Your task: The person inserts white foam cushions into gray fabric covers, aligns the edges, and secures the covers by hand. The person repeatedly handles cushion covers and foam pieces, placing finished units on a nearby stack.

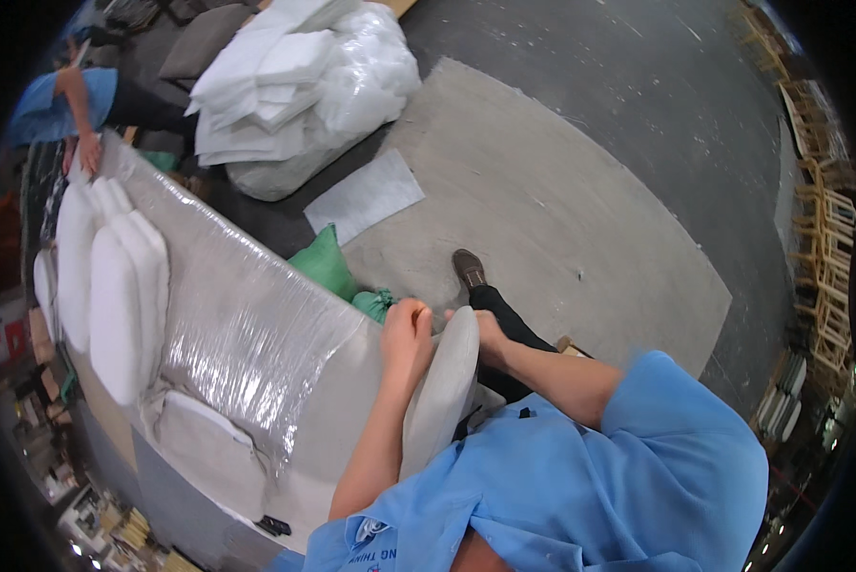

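Observation:
A light grey padded cushion [444,396] stands on edge against my body, at the side of the plastic-wrapped table [247,286]. My left hand [409,331] is closed, its fingers curled in a pinch at the cushion's far end. On the cushion's other side, my right hand [488,336] grips the far edge, its fingertips partly hidden by the padding. Farther left on the table lie several white foam pads [127,296] and a flat grey cushion cover [208,448].
Green sacks [323,264] sit beyond the table edge. Past them are a white sheet [366,195] on the floor and a large stack of white padding [275,86]. A co-worker in blue [70,105] touches the table's far end. Wooden chair frames [824,257] line the right.

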Tool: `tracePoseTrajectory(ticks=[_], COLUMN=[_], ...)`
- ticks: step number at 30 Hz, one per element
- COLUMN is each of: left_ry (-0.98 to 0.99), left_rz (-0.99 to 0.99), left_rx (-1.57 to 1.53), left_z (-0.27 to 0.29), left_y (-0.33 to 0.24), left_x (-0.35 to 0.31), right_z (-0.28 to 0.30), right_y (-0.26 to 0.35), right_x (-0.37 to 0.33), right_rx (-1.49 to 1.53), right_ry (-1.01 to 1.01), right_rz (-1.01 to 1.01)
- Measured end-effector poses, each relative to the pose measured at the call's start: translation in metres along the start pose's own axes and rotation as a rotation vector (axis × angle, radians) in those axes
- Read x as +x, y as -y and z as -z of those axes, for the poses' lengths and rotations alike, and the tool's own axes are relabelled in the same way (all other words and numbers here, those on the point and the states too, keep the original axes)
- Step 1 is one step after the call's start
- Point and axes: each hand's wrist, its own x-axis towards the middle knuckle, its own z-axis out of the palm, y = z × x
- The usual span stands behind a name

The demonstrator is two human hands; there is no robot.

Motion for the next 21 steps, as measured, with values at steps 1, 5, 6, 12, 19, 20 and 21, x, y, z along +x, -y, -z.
tracePoseTrajectory(ticks=[1, 5, 6, 12, 19, 20, 21], left_ry=[-0.012, 0.159, 0.171, 0.1, 0.088, 0.027, -0.035], left_rz=[0.005, 0.214, 0.256, 0.229, 0.138, 0.222, 0.307], left_rx=[-0.047, -0.305, -0.408, -0.437, -0.228, -0.232, -0.237], left_z=[0.013, 0.062, 0.064, 0.034, 0.025, 0.021, 0.015], left_y=[-0.002, 0.011, 0.012, -0.011, -0.006, -0.002, 0.003], left_x=[-0.025, -0.128, -0.149, -0.175, -0.156, -0.155, -0.154], right_z=[0.001, 0.022, 0.015, 0.016, 0.021, 0.019, 0.017], right_y=[0.017, 0.068, 0.085, 0.071, 0.081, 0.083, 0.083], right_x=[-0.011, -0.04, -0.057, -0.051, -0.019, -0.02, -0.023], right_rx=[-0.092, 0.182, 0.262, 0.119, 0.042, 0.065, 0.088], right_ry=[-0.112, -0.113, -0.025, 0.388, 0.44, 0.414, 0.389], right_rz=[-0.059, 0.405, 0.486, 0.274, 0.084, 0.079, 0.072])
